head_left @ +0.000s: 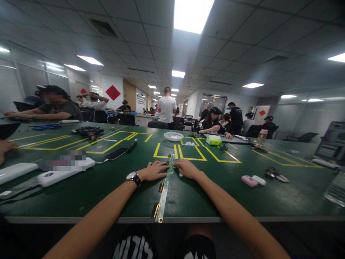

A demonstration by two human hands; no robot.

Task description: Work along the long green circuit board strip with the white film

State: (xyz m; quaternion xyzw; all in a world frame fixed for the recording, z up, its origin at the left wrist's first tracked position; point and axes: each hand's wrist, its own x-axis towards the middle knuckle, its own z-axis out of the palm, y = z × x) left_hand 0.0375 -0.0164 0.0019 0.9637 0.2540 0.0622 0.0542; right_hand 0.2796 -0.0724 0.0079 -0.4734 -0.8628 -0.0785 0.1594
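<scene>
A long, narrow green circuit-board strip with shiny gold-brown tabs (pixel 163 201) lies on the smooth dark-green desk (pixel 205 201), running from the desk's near edge at bottom centre up to the middle of the frame, between the two hands. The left hand (pixel 155 171), with a round-faced, dark-strapped wristwatch (pixel 133 177), lies palm down with its grip loose and its fingers stretched out onto the strip's upper part. The right hand (pixel 187 168) has its fingers curled in at the strip's upper right edge; whether that grip is closed on the strip I cannot tell.

Above the hands, near centre, sits a shallow, round, white openwork plastic basket (pixel 173 136); its inside is too small to read well, though it seems to hold little. To its right are a bright green-and-white soft packet (pixel 214 140) and, farther right, a clear bottle with a pink top (pixel 262 137). A transparent vessel (pixel 335 187) is cut off by the lower right edge. A glossy rounded pink case (pixel 249 181) touches or nearly touches a smooth white one (pixel 259 180).

At left, a flat black phone (pixel 117 154) with a white cable lies beyond an oblong white plastic block (pixel 64 174). Straight yellow tape lines (pixel 191 158) mark out angular shapes across the desk
</scene>
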